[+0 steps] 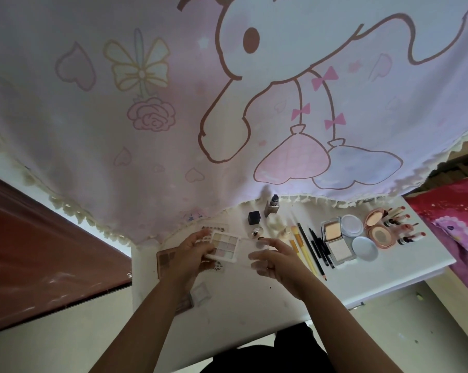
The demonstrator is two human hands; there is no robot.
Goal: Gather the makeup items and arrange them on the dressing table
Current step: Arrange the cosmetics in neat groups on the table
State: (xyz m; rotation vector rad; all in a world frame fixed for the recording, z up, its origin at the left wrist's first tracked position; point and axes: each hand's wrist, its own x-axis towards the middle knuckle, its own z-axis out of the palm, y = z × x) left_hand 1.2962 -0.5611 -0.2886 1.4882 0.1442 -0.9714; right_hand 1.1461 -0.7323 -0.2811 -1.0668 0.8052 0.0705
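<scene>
My left hand (191, 251) grips a white eyeshadow palette (224, 244) with pastel pans, held just above the white dressing table (375, 275). My right hand (274, 261) pinches the palette's clear lid (250, 254), which is swung open to the right. A brown palette (166, 258) lies partly hidden under my left hand. Brushes and pencils (308, 249), an open powder compact (335, 244), round puffs (363, 247), a rose-gold compact (379, 230) and several lipsticks (405, 228) lie in rows to the right. Small bottles (272, 207) stand at the back.
A pink cartoon curtain (227, 103) with a fringe hangs over the table's back edge. A dark red surface (39, 251) is on the left. A red and pink bedspread (453, 216) lies on the right. A small clear case (199, 290) lies near my left forearm.
</scene>
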